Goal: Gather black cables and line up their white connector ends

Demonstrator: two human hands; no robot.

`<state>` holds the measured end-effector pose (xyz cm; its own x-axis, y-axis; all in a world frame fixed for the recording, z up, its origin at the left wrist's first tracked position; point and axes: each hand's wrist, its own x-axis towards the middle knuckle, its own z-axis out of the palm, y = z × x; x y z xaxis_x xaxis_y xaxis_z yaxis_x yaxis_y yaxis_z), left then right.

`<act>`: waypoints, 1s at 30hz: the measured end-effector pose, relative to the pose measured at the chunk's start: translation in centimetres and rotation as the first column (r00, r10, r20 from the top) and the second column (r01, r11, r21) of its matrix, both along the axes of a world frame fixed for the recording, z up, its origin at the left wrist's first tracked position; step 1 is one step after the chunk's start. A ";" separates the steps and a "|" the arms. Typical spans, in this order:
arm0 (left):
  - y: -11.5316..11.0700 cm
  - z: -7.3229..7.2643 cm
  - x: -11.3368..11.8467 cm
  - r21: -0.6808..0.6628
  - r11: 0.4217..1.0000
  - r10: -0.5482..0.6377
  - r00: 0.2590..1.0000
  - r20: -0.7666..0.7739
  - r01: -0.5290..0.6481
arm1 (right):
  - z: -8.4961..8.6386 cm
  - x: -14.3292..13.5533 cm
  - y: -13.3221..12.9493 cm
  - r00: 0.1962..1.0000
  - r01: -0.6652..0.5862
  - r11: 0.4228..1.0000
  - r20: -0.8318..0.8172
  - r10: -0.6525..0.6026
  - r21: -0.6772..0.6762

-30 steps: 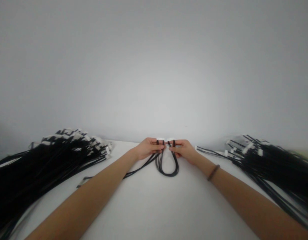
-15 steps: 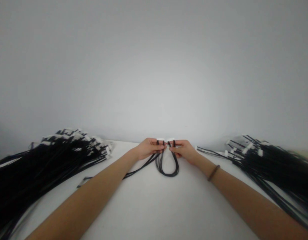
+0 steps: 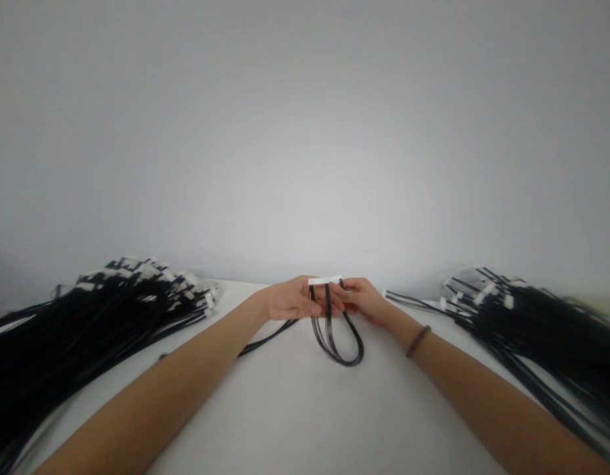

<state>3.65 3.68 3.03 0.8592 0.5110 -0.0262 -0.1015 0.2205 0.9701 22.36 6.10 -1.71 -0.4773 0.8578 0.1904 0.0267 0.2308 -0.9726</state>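
Note:
A black wire harness [image 3: 353,361] with white connectors hangs in a loop between my two hands, over the white table. My left hand [image 3: 291,299] is closed on it. The fingers of that hand pass behind the wires just below a white connector [image 3: 320,282], with the thumb in front. My right hand [image 3: 363,297] pinches the harness near its other white connector [image 3: 337,278], close against the left fingertips. The connectors sit side by side and partly overlap; whether they touch I cannot tell. Under my left forearm more black wires [image 3: 270,341] lie on the table.
A large pile of black wire harnesses [image 3: 101,336] with white connectors covers the table's left side. Another pile [image 3: 542,323] lies to the right, one harness end [image 3: 408,299] reaching out towards my right wrist. Behind the white table [image 3: 305,422] rises a plain grey wall [image 3: 305,145].
My left fingers have moved right behind the wires and now meet the right fingertips. The two connectors have come together, and the loop hangs slightly lower and further right.

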 end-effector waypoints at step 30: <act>2.0 -4.0 0.7 0.125 0.885 0.452 0.892 0.005 -0.449 | -0.3 0.3 0.8 0.968 -0.145 0.966 -0.233 0.094 -0.212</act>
<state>4.38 5.69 -1.00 0.5356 0.8434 0.0425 -0.1390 0.0385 0.9895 22.67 6.93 -1.98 -0.5472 0.8297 0.1102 -0.2076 -0.0070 -0.9782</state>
